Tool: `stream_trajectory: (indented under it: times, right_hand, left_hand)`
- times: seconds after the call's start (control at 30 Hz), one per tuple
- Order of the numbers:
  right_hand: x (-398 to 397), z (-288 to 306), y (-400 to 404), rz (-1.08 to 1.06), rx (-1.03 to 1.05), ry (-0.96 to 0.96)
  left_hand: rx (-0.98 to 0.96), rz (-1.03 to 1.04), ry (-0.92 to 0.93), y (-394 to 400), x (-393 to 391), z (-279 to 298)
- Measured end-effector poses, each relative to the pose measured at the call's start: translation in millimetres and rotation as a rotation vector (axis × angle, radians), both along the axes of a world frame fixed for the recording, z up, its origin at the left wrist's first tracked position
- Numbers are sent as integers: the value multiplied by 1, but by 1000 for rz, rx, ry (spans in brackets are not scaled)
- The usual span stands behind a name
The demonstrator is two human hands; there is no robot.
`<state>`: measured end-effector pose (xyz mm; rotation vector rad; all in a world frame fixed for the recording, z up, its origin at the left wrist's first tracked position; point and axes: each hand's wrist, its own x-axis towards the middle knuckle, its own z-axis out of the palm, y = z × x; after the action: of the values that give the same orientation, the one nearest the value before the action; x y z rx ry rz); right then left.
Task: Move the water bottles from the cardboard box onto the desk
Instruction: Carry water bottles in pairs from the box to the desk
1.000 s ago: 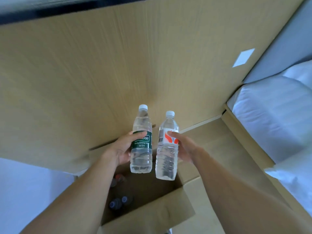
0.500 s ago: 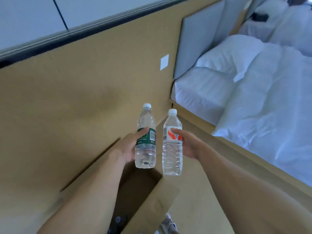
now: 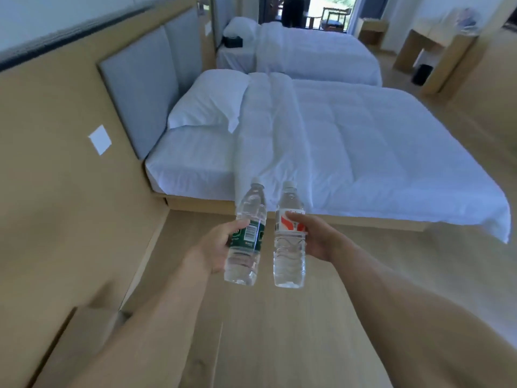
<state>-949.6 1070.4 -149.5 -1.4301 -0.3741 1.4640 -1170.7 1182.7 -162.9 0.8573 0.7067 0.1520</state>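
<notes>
Above the floor, each hand (image 3: pixel 216 249) (image 3: pixel 319 239) grips 1 upright bottle (image 3: pixel 246 239) (image 3: pixel 289 242).

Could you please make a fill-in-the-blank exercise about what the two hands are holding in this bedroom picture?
1. The left hand grips the clear plastic bottle with the ____ label.
2. The right hand grips the clear plastic bottle whose label is white and ____.
3. Both bottles are held ____, caps up, apart from each other.
4. Behind the bottles stands the near bed with ____ bedding.

Missing words: green; red; upright; white
</notes>
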Motion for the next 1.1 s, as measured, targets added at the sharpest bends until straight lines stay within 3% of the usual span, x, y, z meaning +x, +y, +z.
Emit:
stream_trajectory:
  times: [0.13, 0.63, 0.8, 1.1]
  right_hand:
    - [61, 3, -56, -98, 10, -14]
    - [285, -8, -278, -453, 1, 6]
    - [337, -18, -350, -633, -66, 0]
    - [404, -20, -449, -883, -53, 60]
  left_hand:
    - [-92, -84, -7, -33, 79, 0]
    - [-36, -364, 9, -191, 365, 5]
    - [-119, -469, 51, -254, 445, 0]
    - [-24, -754, 66, -334, 570, 7]
